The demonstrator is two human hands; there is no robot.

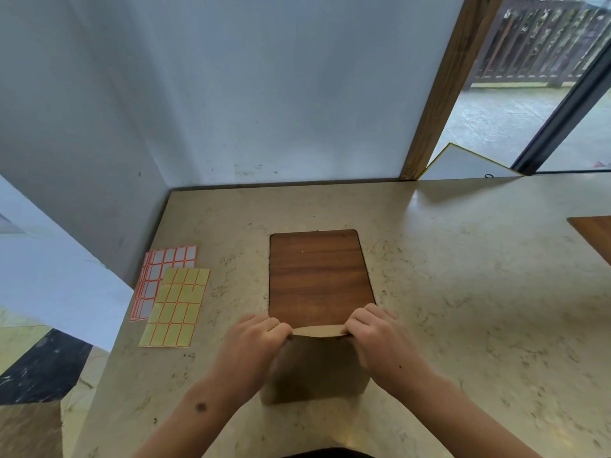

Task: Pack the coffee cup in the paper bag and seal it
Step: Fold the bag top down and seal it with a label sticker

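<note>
A pale, speckled stone-look counter (463,292) fills the lower view, set into a corner of plain white wall panels, with a wooden post and a glass door to the right opening onto a wet terrace with a dark railing. Inset in the counter is a dark wood-grain rectangular panel (317,276) with rounded corners; a second wooden piece shows at the far right edge.

Just in front of that panel stands the brown paper bag (317,375), upright and close to the person's body. The left hand (254,342) and the right hand (377,335) each grip one end of the bag's top edge, fingers curled over and pinched on the paper. Between them the upper strip (317,331) bends forward as a pale curved flap. The grip at both ends probably serves to keep the fold straight and the mouth flattened, so the step in hand appears to be folding the top down to close it. The coffee cup is not visible; whether it sits inside the bag cannot be told.

To the left, well apart from the bag, lie a sheet of yellow rectangular labels with orange borders (175,307) overlapping a sheet of white labels with red borders (162,269), likely kept within reach for sealing the fold.
</note>
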